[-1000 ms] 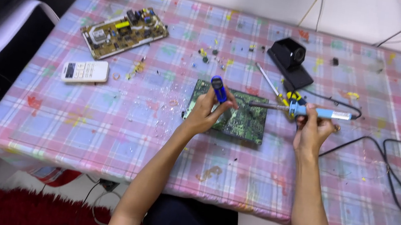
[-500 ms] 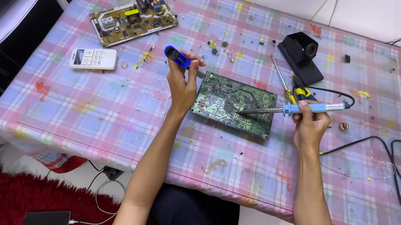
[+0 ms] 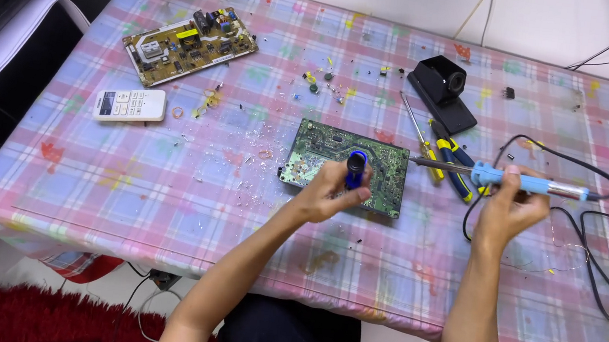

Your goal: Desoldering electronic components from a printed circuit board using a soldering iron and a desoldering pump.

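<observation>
Since the earlier frame, the left hand (image 3: pixel 327 190) has come back from the far-left side of the green circuit board (image 3: pixel 345 166) to a position over its middle, and the right hand (image 3: pixel 508 209) has drawn the soldering iron (image 3: pixel 506 177) off the board toward the right. The left fingers (image 3: pixel 353 197) are curled shut around a blue-and-black desoldering pump (image 3: pixel 355 170), held nearly upright above the board so that its nozzle end can meet a joint from above; its long axis runs roughly toward the camera, so the far end is hidden. The right fingers are closed on the blue handle of the iron. Its long axis lies almost level, left to right, with the metal tip pointing left toward the board's right edge but apart from it, above the yellow-and-blue pliers (image 3: pixel 452 159) and a thin screwdriver (image 3: pixel 411 117). The black cord (image 3: pixel 604 228) trails from the handle's right end and loops across the worktop (image 3: pixel 164 193), clear of the board. The green board lies flat near the centre, solder side up, within reach of both hands. A second, brown board (image 3: pixel 189 45), a white remote control (image 3: pixel 129 104) and a black iron stand (image 3: pixel 443 91) rest further off, away from the hands.
</observation>
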